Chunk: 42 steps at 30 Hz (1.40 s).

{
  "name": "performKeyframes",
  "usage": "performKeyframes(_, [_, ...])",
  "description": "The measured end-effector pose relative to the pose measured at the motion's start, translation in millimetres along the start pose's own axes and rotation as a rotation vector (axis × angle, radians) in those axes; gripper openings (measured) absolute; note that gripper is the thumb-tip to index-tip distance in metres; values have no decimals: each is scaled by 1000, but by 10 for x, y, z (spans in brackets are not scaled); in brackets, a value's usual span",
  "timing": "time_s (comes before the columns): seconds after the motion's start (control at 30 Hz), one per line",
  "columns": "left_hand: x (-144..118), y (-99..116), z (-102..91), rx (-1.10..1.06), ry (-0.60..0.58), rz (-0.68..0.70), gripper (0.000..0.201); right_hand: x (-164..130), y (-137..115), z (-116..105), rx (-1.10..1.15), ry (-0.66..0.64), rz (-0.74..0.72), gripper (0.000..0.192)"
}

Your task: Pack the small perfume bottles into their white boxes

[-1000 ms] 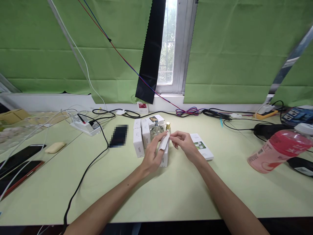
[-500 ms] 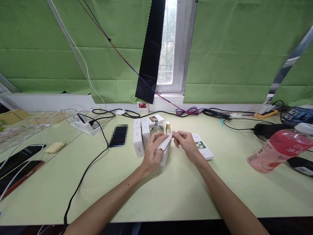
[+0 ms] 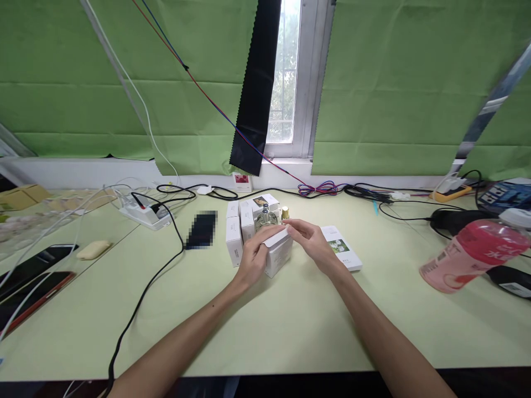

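Observation:
A small white carton (image 3: 279,257) stands near the middle of the table, its top flap lying nearly flat. My left hand (image 3: 254,255) grips it from the left, fingers along the top edge and thumb on the near side. At the right top edge, my right hand (image 3: 309,239) is closed with its fingertips on the flap. Right behind the carton are glass bottles (image 3: 265,219) with silver tops and a bottle with a gold cap (image 3: 285,213), partly hidden by my hands. Other white boxes (image 3: 234,240) stand to the left, close to my left hand.
A flat white box with a flower picture (image 3: 344,249) lies right of my right hand. Farther right is a pink bottle (image 3: 460,257). Left are a dark blurred-out object (image 3: 202,229), a power strip (image 3: 147,216), phones (image 3: 35,298) and a black cable (image 3: 139,309).
The carton has turned so its broad side faces me, and its flap has come down from a raised position. My right hand has moved slightly left onto it.

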State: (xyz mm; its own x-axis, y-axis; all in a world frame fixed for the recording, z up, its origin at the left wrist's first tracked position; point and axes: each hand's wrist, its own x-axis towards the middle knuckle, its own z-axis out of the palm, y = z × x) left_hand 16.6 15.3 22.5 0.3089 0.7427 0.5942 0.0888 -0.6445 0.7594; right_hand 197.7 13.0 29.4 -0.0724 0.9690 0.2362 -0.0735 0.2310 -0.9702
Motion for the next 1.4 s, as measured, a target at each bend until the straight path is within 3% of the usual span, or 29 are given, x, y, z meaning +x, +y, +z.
performKeyframes(0.23, [5, 21, 9, -101, 84, -119, 30, -34, -29, 4, 21, -83, -15, 47])
performKeyframes(0.4, [31, -24, 3, -133, 139, -119, 29, -19, -22, -8, 14, -58, -28, 46])
performKeyframes(0.57, [44, -70, -3, -191, 172, -206, 21, 8, 11, -12, 32, -5, -16, 48])
performKeyframes(0.8, [2, -101, 39, -211, 191, -299, 25, 23, 26, -11, 37, 13, -27, 44])
performKeyframes(1.23, [-36, -45, 123, -115, 328, -106, 19, 19, 13, -2, -27, 48, -62, 41])
performKeyframes(1.4, [-73, -48, 114, -29, 303, -68, 17, 14, 22, -8, -12, 12, -100, 42])
